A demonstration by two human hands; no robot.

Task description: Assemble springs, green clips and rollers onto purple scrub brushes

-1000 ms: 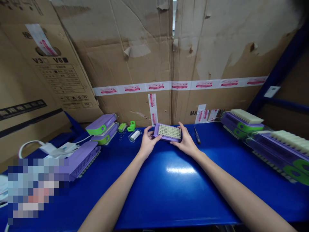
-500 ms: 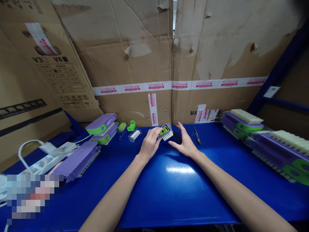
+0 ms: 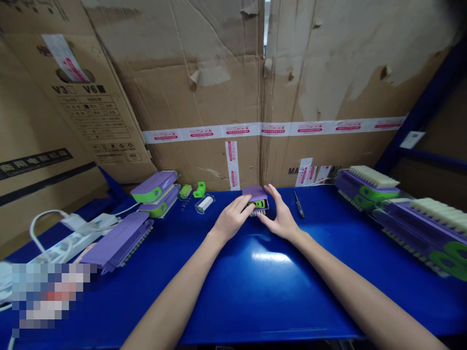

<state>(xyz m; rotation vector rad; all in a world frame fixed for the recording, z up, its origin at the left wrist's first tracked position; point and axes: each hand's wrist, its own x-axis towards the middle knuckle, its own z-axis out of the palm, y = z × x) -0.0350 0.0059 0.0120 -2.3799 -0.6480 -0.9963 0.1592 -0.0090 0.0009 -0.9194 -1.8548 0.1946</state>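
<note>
A purple brush [image 3: 256, 196] with a green end and pale bristles lies bristles-down on the blue table [image 3: 255, 282], near the cardboard wall. My left hand [image 3: 230, 219] rests its fingers on the brush's left side and top. My right hand [image 3: 280, 217] touches the brush's right side with fingers stretched and slightly spread. Both forearms reach in from the bottom of the view.
Stacked purple and green brushes [image 3: 155, 193] sit at the left, more brushes [image 3: 368, 182] at the right. Small green parts [image 3: 199, 189], a clear piece [image 3: 204, 204] and a dark screwdriver [image 3: 298, 204] lie near the wall. A white power strip [image 3: 69, 238] lies far left. Cardboard boxes [image 3: 255, 87] close the back.
The brush was bristles-up between both hands, then tipped on its end in my left hand, and now lies bristles-down with both hands on it.
</note>
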